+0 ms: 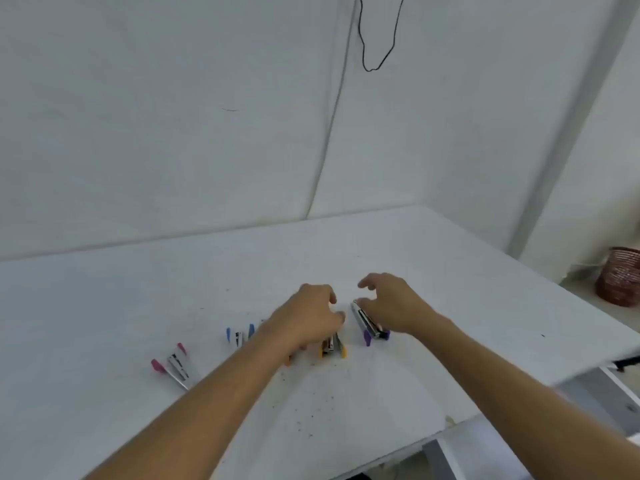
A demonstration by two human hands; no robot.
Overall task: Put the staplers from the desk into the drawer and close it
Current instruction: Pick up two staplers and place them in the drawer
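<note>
Right hand point(391, 304) hovers, fingers spread wide, over purple-capped metal stapler point(367, 326); long axis runs away from person. Left hand point(308, 318) curled over yellow-capped stapler point(333, 346), grip unclear.

Single head cam, wide-angle, looks fwd and down from above the desk's point(450, 265) near edge toward its far edge and the wall point(173, 116); both forearms reach in from the bottom, close to the lens.
</note>
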